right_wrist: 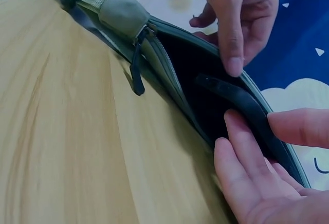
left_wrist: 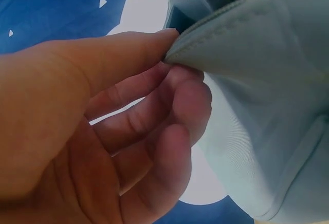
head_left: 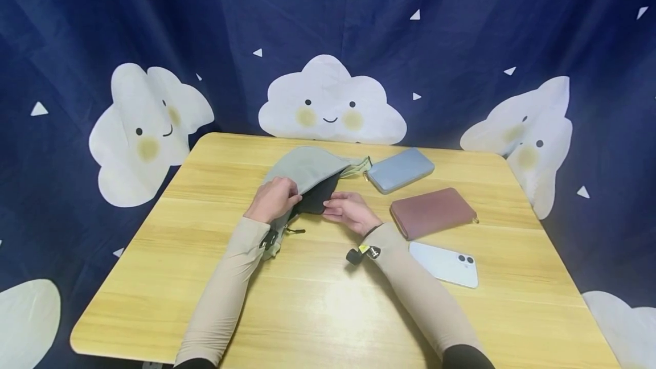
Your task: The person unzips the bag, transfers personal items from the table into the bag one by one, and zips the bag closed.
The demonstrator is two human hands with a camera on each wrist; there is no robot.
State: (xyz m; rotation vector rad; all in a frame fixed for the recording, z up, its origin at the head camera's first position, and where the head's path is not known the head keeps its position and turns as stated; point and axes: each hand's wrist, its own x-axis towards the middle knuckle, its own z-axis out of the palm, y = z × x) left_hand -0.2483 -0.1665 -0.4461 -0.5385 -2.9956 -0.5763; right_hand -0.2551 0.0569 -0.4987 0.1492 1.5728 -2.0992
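Observation:
A grey-green zippered waist bag [head_left: 310,159] lies on the table with its long zip parted. My left hand [head_left: 273,198] pinches the zip edge between thumb and fingertips, holding that side up, as the left wrist view shows closely. At the bag's mouth, my right hand [head_left: 352,212] grips a flat black item [head_left: 319,197], thumb on one face and fingers on the other. In the right wrist view, this black item [right_wrist: 239,96] sits partly inside the dark opening; its exact kind I cannot tell. A black zip pull [right_wrist: 136,75] hangs at the bag's end.
Right of the bag lie a light blue zip wallet [head_left: 401,171], a mauve zip wallet [head_left: 433,213] and a white phone [head_left: 445,264], its camera side up. The wooden table [head_left: 169,278] has rounded corners. Behind it hangs a blue curtain [head_left: 225,33] with clouds.

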